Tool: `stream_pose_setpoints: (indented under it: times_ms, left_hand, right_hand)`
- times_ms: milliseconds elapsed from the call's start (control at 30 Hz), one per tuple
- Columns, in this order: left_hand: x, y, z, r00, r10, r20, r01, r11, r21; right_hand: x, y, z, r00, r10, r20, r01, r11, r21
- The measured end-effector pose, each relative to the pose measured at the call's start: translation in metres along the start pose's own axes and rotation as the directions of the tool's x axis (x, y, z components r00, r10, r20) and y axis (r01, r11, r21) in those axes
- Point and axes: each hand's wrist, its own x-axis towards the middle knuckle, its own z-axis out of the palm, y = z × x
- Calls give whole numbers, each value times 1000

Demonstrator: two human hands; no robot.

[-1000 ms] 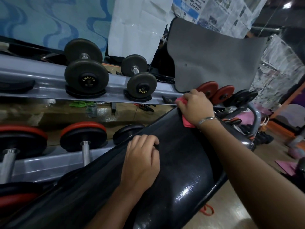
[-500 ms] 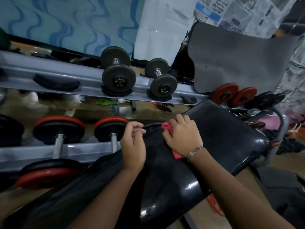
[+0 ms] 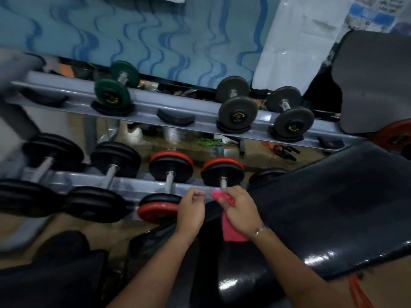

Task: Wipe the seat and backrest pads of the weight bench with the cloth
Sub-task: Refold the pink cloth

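The right hand point(image 3: 239, 210) gripped the crumpled pink cloth point(image 3: 231, 230), the half-curled left hand point(image 3: 191, 210) held nothing, and the glossy black padded bench pad point(image 3: 329, 210) stretched rightward from both, nearer the right hand

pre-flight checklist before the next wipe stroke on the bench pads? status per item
1. Cloth held: pink cloth is in the right hand grip. Ok.
2. Cloth on pad: it hangs from the hand over the near edge of the black backrest pad, not pressed flat. Not ok.
3. Left hand bracing the bench: loosely curled, off the pad. Not ok.
4. Stroke path: pad surface bare. Ok.
5. Dumbbell rack clearance: apart from the hands. Ok.
6. Seat pad wiped: cannot tell.
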Motion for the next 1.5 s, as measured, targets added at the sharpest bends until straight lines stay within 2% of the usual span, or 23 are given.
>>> stream_pose_setpoints:
  times_ms: [33,67,167,233,300,367,467,533,600,700,767,867,1000,1133,1333,1500]
  left_hand:
    - [-3,-1,-10,999,-50,17,51,997,-53]
    - [-7,0,-21,993,-110,51,114,988,-107]
    - [-19,5,-49,933,-262,246,315,926,-208]
    - [-24,8,-67,909,-274,315,356,903,-241]
    - [-25,11,-85,914,-264,308,342,910,-236]
    - [-26,11,-104,908,-285,306,344,925,-161]
    - [-31,12,-124,901,-293,320,340,935,-101]
    - [-35,17,-133,946,-217,242,261,951,-166]
    - [-34,15,-140,984,-131,123,155,966,-206]
    - [-33,6,-153,1000,-22,-4,21,991,-134]
    - [-36,-1,-163,998,-48,-47,40,984,-171]
    - [-40,-4,-180,981,-196,-14,179,923,-340]
    - [-40,-1,-202,956,-289,50,273,813,-514]
    - [-37,1,-216,939,-335,75,308,726,-614]
    - [-40,-6,-230,936,-334,115,329,704,-630]
    - [-44,-11,-233,942,-326,83,310,746,-590]
  right_hand:
    - [-2,-14,4,997,71,20,-73,964,255]
    - [-3,-27,8,990,136,41,-139,875,464]
    - [-5,-55,25,949,280,143,-269,489,830]
    - [-6,-68,37,923,302,237,-315,242,918]
    - [-6,-80,44,905,308,293,-336,98,937]
    - [-6,-92,50,900,267,345,-363,21,932]
    - [-6,-106,57,890,199,410,-411,-35,911]
    - [-5,-116,66,881,204,426,-429,-32,903]
    - [-6,-125,75,867,250,432,-459,63,886]
    - [-19,-135,90,829,292,477,-542,211,814]
    - [-32,-142,100,856,274,437,-507,286,813]
    - [-46,-152,108,925,168,342,-381,387,840]
    - [-53,-154,113,926,14,378,-348,428,834]
    - [-52,-157,128,936,-9,353,-301,500,812]
    - [-47,-169,137,941,97,325,-332,456,826]
    - [-44,-176,145,928,154,339,-372,429,823]
